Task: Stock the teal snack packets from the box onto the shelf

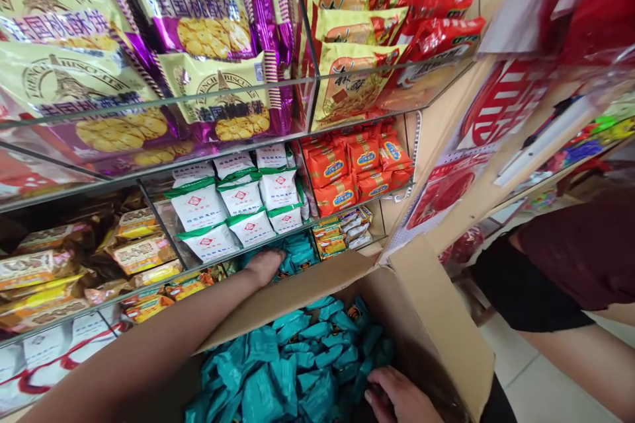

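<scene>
A cardboard box (pixel 441 330) stands open in front of me, with many small teal packets (pixel 297 357) heaped inside. My left hand (pixel 266 266) reaches past the box's far flap to a low shelf compartment. More teal packets (pixel 300 252) lie in that compartment, right by the hand. Its fingers are mostly hidden, so I cannot see whether they grip anything. My right hand (pixel 399 400) is inside the box at its right side, beside the heap. Its fingers are slightly bent and apart from the thumb, with nothing visible between them.
Clear dividers separate the shelf's white-and-green packets (pixel 248 201), red packets (pixel 354 168) and brown-and-yellow packs (pixel 141 241). Large biscuit bags (pixel 198 6) fill the upper shelf behind a clear front edge (pixel 238 89). Another person (pixel 570 264) is close by on the right.
</scene>
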`<action>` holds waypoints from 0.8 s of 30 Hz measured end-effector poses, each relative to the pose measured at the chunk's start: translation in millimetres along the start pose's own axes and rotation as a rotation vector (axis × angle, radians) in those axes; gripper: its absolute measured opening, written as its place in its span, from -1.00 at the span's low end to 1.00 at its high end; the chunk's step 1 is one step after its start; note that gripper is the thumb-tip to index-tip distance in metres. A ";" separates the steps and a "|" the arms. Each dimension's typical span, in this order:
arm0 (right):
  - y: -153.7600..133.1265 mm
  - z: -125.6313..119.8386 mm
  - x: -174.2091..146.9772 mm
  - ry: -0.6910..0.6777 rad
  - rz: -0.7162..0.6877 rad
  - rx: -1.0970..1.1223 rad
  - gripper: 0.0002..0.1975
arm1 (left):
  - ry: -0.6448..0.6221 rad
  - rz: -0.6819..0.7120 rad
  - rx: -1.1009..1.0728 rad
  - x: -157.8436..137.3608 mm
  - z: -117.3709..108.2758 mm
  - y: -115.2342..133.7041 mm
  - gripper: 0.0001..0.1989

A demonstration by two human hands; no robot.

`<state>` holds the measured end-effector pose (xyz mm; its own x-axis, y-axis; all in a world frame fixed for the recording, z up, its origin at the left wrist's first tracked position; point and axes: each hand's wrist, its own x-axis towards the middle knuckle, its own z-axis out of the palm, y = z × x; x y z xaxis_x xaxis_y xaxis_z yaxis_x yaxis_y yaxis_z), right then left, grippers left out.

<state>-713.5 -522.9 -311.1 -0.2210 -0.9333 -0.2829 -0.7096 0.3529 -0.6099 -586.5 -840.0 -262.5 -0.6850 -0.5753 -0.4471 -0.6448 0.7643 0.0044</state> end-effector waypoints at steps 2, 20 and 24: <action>-4.3 -3.5 0.3 -0.040 0.029 -0.006 -0.79 | -0.028 0.016 -0.012 0.1 -2.5 -1.7 -0.78; -63.6 35.9 38.0 -0.273 -0.153 -0.154 -0.57 | 0.622 0.220 -0.552 -230.9 31.5 36.2 -0.81; -54.3 42.2 39.8 -0.342 -0.216 -0.096 -0.76 | 0.503 0.115 -0.858 -237.0 79.6 57.3 -0.83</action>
<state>-655.6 -576.4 -320.5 0.1638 -0.9037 -0.3955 -0.7782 0.1280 -0.6148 -434.1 -636.7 -227.4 -0.6949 -0.7187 0.0261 -0.4563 0.4686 0.7564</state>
